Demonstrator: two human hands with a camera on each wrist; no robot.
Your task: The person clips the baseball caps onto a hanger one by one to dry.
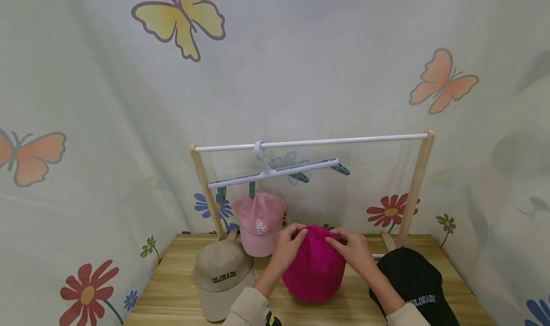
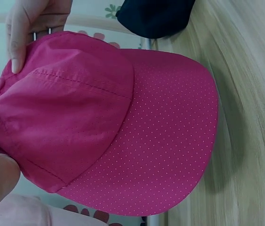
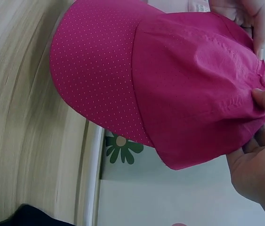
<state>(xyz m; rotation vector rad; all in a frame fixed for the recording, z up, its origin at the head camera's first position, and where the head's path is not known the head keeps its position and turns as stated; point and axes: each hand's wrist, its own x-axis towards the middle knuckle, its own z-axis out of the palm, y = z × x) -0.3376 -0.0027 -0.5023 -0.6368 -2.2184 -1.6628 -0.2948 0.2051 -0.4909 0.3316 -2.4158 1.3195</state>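
In the head view, the magenta cap (image 1: 315,268) is held between five and six o'clock from centre, brim hung towards six. Its crown is pinched near the top between thumb and fingers of both hands: by the left hand (image 1: 290,242) at eleven o'clock, by the right hand (image 1: 354,249) at one. Both are reached inward, from seven and five o'clock. The brim seems just clear of the table (image 1: 172,288), though its underside is hidden. A pink cap (image 1: 258,216) is hung at ten o'clock from it.
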